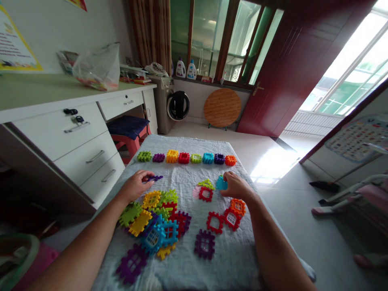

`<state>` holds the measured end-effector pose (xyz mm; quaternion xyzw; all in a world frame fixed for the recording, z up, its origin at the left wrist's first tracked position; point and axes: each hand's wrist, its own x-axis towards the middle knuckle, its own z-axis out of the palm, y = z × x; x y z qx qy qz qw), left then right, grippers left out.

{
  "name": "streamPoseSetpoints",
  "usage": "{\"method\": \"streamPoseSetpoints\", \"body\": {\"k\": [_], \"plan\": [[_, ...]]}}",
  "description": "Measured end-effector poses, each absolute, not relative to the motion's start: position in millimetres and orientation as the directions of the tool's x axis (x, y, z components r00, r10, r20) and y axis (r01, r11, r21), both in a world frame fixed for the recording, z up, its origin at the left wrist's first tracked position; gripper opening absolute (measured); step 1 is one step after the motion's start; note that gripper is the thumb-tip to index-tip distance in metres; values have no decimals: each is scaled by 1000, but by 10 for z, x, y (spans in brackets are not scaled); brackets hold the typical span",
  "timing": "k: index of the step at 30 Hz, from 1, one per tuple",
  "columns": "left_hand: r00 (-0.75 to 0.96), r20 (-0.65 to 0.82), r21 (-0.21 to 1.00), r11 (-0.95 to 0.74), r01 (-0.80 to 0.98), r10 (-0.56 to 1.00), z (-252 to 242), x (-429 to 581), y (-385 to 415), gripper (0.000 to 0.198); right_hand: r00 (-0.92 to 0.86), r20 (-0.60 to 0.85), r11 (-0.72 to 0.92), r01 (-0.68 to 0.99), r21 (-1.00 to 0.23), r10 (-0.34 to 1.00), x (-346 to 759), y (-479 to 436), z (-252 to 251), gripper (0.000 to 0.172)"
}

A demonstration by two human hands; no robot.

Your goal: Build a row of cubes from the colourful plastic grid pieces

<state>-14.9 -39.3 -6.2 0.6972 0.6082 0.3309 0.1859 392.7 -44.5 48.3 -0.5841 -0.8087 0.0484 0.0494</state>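
My left hand (pixel 138 186) is closed on a purple toothed plastic building piece (pixel 156 178), just above the cloth at the left. At the right, my right hand (pixel 235 185) grips a blue building piece (pixel 221 183) between thumb and fingers. Beside it lie a lime triangular piece (pixel 206 184) and a red square frame (pixel 205 194). Nearer me, a red frame (pixel 215 222), a red window piece (pixel 232 218), an orange window piece (pixel 238 206) and a purple window piece (pixel 205 244) lie flat. A mixed pile with a yellow piece (pixel 140 223) lies below my left hand.
A row of assembled cubes, among them a yellow one (pixel 172 156), crosses the far part of the cloth-covered table (pixel 188 143). A white desk (pixel 85 133) and a stool (pixel 129 128) stand on the left. A dark red door (pixel 291 60) stands at the right.
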Motion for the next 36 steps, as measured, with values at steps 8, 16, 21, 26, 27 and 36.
{"method": "streamPoseSetpoints", "body": {"k": [8,16,21,26,27,36], "plan": [[21,212,673,-162,722,977,-65,-146,-393,38,-239,73,248,958,-147,968,4010,-314,371,38],[15,220,676,-164,718,975,-76,-149,-387,38,-256,45,259,956,-136,966,3983,-322,358,47],[15,215,675,-160,720,976,-56,-140,-395,39,-255,39,258,960,-114,966,3955,-343,387,43],[24,214,668,-164,726,977,-56,-142,-397,38,-262,51,266,958,-104,964,3935,-360,397,41],[24,215,668,-165,726,976,-55,-142,-397,37,-262,55,267,959,-100,963,3929,-360,395,41],[29,236,673,-185,716,971,-66,-148,-393,35,-250,81,255,965,-60,965,3896,-344,402,37]]}}
